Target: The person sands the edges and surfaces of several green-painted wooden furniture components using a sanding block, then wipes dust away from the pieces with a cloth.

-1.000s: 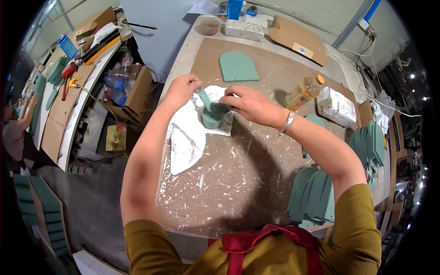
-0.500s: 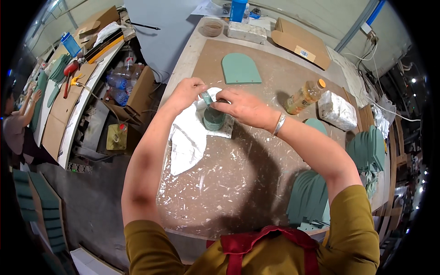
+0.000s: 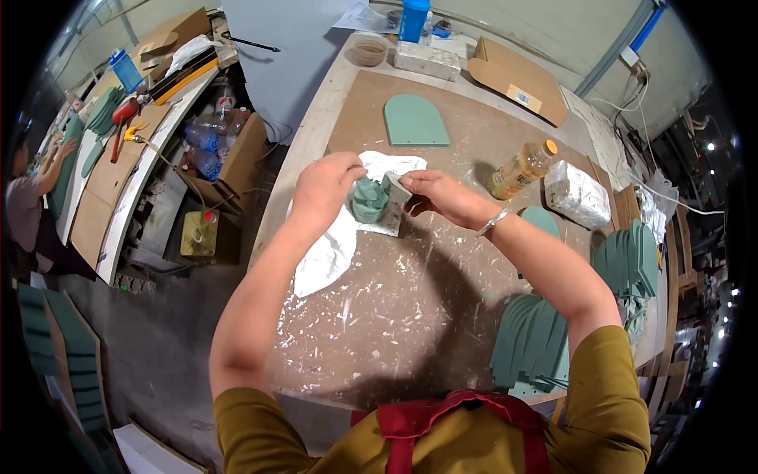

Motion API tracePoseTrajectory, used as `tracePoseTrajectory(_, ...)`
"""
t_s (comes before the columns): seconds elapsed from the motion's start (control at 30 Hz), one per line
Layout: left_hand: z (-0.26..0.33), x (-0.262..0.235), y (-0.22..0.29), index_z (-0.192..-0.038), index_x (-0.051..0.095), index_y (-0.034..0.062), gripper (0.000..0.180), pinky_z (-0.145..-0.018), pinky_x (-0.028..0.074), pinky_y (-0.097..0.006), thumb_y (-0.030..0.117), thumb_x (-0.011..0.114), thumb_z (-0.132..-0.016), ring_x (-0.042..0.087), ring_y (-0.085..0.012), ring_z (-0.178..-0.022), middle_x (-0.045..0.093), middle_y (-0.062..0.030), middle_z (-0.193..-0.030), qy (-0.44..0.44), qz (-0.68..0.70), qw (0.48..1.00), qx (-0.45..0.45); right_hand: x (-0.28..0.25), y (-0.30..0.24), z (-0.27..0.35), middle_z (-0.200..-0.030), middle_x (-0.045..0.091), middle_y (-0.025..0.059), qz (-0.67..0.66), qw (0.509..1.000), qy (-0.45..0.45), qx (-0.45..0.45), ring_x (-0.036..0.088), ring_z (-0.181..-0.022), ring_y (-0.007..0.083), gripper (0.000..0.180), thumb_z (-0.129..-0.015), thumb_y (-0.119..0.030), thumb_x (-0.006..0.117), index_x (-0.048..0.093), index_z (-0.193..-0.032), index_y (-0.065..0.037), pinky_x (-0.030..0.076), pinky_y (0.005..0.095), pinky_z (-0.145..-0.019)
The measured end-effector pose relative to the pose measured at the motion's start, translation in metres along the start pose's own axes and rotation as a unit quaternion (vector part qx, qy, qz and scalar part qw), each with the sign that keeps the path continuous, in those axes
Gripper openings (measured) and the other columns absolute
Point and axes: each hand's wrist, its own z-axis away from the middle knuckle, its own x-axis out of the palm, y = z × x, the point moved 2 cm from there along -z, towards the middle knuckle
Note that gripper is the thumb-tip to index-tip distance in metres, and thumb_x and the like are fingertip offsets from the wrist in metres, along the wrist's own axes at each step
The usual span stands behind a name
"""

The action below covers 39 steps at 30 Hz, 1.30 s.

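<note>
A small round tub [image 3: 369, 212] with green, paste-like stuff inside and on its rim stands on a pale square piece beside a crumpled white cloth [image 3: 325, 257]. At the tub's left edge is my left hand [image 3: 322, 193], its fingers pinched together; whatever they hold is hidden. To the right of the tub, my right hand [image 3: 444, 197] grips a small flat piece [image 3: 398, 185], pale and greenish, between thumb and fingers. Beyond both hands lies a green arch-shaped panel [image 3: 416, 121], flat on the brown board.
A drink bottle [image 3: 523, 170] with an orange cap and a white wrapped block [image 3: 577, 194] stand at the right. Stacked green panels [image 3: 530, 340] lie near the right edge. A cardboard box [image 3: 517, 79] is at the back. Another person [image 3: 35, 201] works at the left bench.
My hands have moved apart above the tub. The left came lower and nearer, while the right shifted rightward with the flat piece, uncovering the green stuff in the tub.
</note>
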Motion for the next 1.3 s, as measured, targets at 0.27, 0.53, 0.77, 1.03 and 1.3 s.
tracePoseTrajectory(0.27, 0.003, 0.014, 0.001, -0.087, 0.067, 0.0069, 0.012, -0.073, 0.052, -0.042, 0.019, 0.068, -0.087, 0.065, -0.0304, -0.086, 0.068, -0.0083, -0.087, 0.077, -0.115, 0.986, 0.094, 0.022, 0.004, -0.007, -0.083, 0.064, 0.0071, 0.162, 0.985, 0.049, -0.031, 0.060, -0.073, 0.0157, 0.031, -0.103, -0.026, 0.053, 0.065, -0.103, 0.004, 0.052, 0.0320, -0.072)
tracePoseTrajectory(0.53, 0.009, 0.014, 0.012, -0.089, 0.067, 0.0036, 0.012, -0.072, 0.051, -0.042, 0.016, 0.068, -0.087, 0.064, -0.0338, -0.084, 0.067, -0.0122, -0.087, 0.075, -0.096, 0.986, 0.115, 0.021, 0.008, -0.005, -0.084, 0.065, 0.0081, 0.083, 0.994, 0.064, -0.039, 0.061, -0.070, 0.0162, 0.030, -0.104, -0.024, 0.052, 0.065, -0.104, 0.003, 0.053, 0.0318, -0.067)
tracePoseTrajectory(0.77, 0.006, 0.016, -0.011, -0.092, 0.066, 0.0033, 0.014, -0.074, 0.049, -0.045, 0.017, 0.065, -0.089, 0.063, -0.0359, -0.087, 0.067, -0.0135, -0.090, 0.052, -0.112, 0.990, 0.070, 0.010, 0.004, 0.006, -0.096, 0.068, 0.0139, -0.109, 0.992, -0.032, 0.053, 0.065, -0.073, 0.0175, 0.033, -0.106, -0.024, 0.046, 0.058, -0.115, 0.006, 0.056, 0.0304, -0.068)
tracePoseTrajectory(1.03, -0.005, 0.024, -0.032, -0.092, 0.064, 0.0028, 0.015, -0.076, 0.050, -0.048, 0.018, 0.062, -0.092, 0.063, -0.0389, -0.090, 0.067, -0.0166, -0.093, 0.026, -0.097, 0.995, -0.018, 0.010, 0.000, -0.003, -0.109, 0.068, 0.0138, 0.071, 0.997, 0.023, -0.022, 0.066, -0.087, 0.0211, 0.029, -0.103, -0.026, 0.053, 0.062, -0.117, -0.002, 0.055, 0.0363, -0.079)
tracePoseTrajectory(1.3, -0.014, 0.030, -0.036, -0.097, 0.065, 0.0018, 0.019, -0.077, 0.048, -0.048, 0.020, 0.061, -0.094, 0.063, -0.0412, -0.091, 0.067, -0.0203, -0.093, 0.010, -0.130, 0.991, -0.030, 0.009, 0.001, 0.011, -0.112, 0.063, 0.0145, 0.634, 0.719, 0.042, -0.282, 0.062, -0.102, 0.0369, 0.030, -0.090, -0.017, 0.068, 0.064, -0.118, -0.006, 0.052, 0.0441, -0.086)
